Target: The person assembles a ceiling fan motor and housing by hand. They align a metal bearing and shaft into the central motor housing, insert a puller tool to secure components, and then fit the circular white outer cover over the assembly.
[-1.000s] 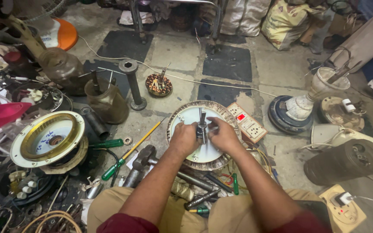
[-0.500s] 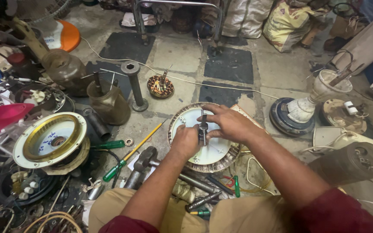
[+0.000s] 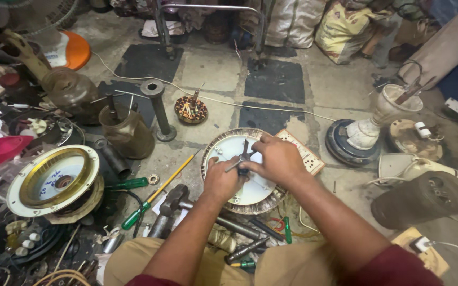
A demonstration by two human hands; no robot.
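A round white fan motor housing (image 3: 228, 149) with a ribbed metal rim lies on the floor in front of my knees. From its middle rises a dark metal shaft with a cross-shaped puller (image 3: 245, 153). My left hand (image 3: 220, 180) grips the base of that shaft from the near side. My right hand (image 3: 275, 159) covers the right side of the puller and holds one of its arms. Both hands hide the housing's centre.
A green-handled screwdriver with a yellow shaft (image 3: 157, 193) and a hammer (image 3: 169, 204) lie left of the housing. A second motor cover (image 3: 54, 180) sits at left, a copper-wound stator (image 3: 190, 110) beyond, a switch board (image 3: 306, 153) at right, and fan parts all around.
My right hand slid further over the puller and my left hand shifted lower on the shaft. The view moved slightly closer; the housing stayed put.
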